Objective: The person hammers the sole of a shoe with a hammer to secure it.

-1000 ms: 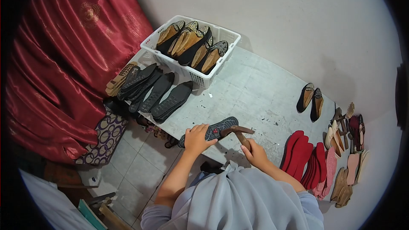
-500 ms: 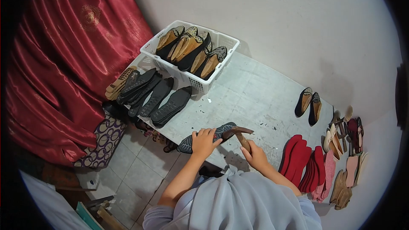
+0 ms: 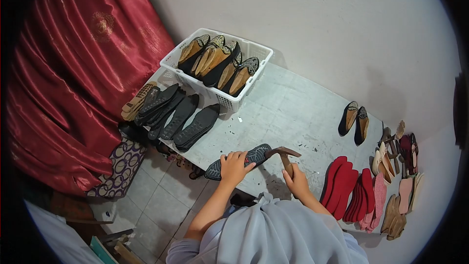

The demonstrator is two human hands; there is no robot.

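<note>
Grey and scuffed, the surface (image 3: 288,112) runs along a pale wall, with a red curtain (image 3: 73,78) hanging at its far left end. A shoe (image 3: 239,160) is laid sole-up near the front edge and is pinned there by the left hand (image 3: 233,166), whose fingers are spread flat over its middle rather than closed round it. A hammer (image 3: 283,155) is gripped by its wooden handle in the right hand (image 3: 297,182), fingers wrapped tight, with the head poised just at the toe end of the sole. The work is judged to be in its middle stretch: a white basket (image 3: 217,63) is already filled with finished-looking shoes, and one pair (image 3: 355,117) is set apart at the right. Loose black soles (image 3: 181,115) and red insoles (image 3: 349,186) are stacked untouched, so much appears to be left.
</note>
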